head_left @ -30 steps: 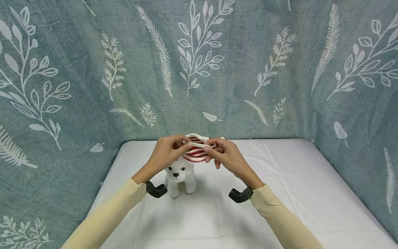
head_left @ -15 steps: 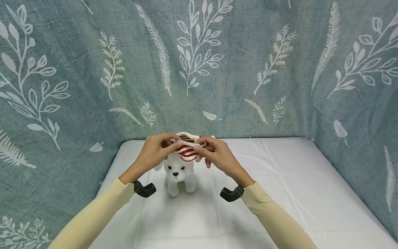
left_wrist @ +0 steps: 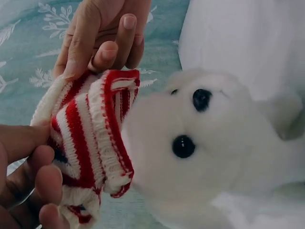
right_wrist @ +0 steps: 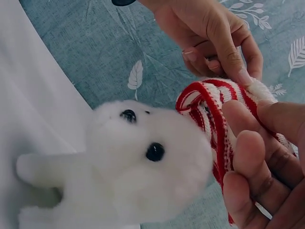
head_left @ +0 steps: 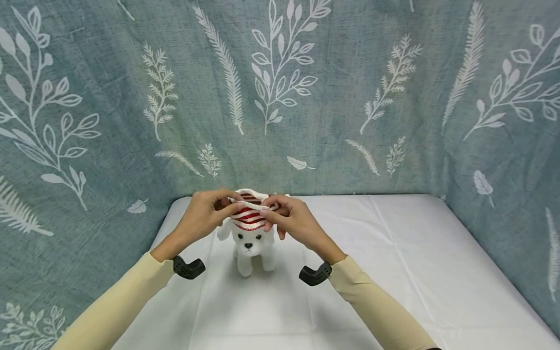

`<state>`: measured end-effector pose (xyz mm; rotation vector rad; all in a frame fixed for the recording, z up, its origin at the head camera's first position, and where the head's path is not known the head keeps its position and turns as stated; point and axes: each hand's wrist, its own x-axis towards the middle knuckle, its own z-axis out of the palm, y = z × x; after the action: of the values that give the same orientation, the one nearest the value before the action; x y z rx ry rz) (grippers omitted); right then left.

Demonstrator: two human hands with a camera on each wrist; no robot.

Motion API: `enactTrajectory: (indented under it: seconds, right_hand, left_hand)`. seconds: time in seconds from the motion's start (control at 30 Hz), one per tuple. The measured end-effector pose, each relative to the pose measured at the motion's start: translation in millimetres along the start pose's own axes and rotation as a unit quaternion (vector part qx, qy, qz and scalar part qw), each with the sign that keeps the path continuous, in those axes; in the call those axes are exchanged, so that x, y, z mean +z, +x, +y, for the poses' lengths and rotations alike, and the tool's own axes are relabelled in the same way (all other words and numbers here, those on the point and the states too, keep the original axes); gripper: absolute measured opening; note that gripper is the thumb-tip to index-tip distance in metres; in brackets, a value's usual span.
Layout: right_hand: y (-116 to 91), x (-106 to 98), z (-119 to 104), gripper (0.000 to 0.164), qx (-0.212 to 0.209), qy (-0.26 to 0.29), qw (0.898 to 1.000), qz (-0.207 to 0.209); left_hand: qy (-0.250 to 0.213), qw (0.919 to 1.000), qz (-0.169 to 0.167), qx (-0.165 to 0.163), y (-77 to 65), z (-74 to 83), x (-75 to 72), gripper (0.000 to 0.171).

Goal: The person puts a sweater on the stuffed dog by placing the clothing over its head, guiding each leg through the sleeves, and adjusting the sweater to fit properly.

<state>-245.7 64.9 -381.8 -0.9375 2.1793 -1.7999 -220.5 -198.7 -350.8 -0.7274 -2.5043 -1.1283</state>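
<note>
A small knitted garment with red and white stripes [head_left: 248, 217] is stretched between both hands, just above the head of a white plush dog [head_left: 251, 248]. My left hand [head_left: 199, 216] pinches one side of its white upper rim between thumb and fingers. On the other side, my right hand [head_left: 295, 218] pinches the same rim. In the left wrist view the garment's red-edged lower opening [left_wrist: 126, 157] meets the top of the dog's head. Seen from the right wrist, the red edge [right_wrist: 217, 124] lies against the head too. The dog stands upright, facing me.
A white cloth [head_left: 363, 272] covers the table under the dog. Behind it and along both sides hangs a blue-green curtain [head_left: 323, 146] with white leaf prints. Each wrist wears a black camera mount, such as the left mount [head_left: 189, 268].
Both hands have moved left with the striped garment, from beside the dog's head to right over it. The dog's face shows more fully; it stands in the same place.
</note>
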Motion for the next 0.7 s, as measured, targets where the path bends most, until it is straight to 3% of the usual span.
enactTrajectory:
  seconds: [0.17, 0.33, 0.5, 0.6, 0.7]
  right_hand:
    - [2.9, 8.1, -1.0, 0.023, 0.007, -0.002, 1.0, -0.021]
    - [2.7, 11.2, -2.6, 0.024, 0.022, -0.031, 0.999, -0.029]
    - [0.4, 10.5, -3.8, 0.029, 0.03, -0.102, 0.994, -0.015]
    - [-0.2, 10.8, -4.0, 0.032, 0.026, -0.144, 0.989, -0.002]
    - [0.4, 12.5, -4.0, 0.033, 0.002, -0.203, 0.979, 0.029]
  left_hand:
    - [0.0, 0.9996, -0.017, -0.023, -7.8, -7.1, -8.8, 0.012]
    - [0.021, 0.9991, -0.029, -0.021, -9.9, -9.0, -10.9, 0.014]
    - [0.085, 0.9959, -0.027, 0.012, -11.2, -14.6, -5.3, 0.013]
    - [0.127, 0.9912, -0.009, 0.037, -12.2, -20.7, -0.2, 0.015]
    - [0.131, 0.9902, 0.01, 0.047, -12.3, -25.4, 3.4, 0.015]
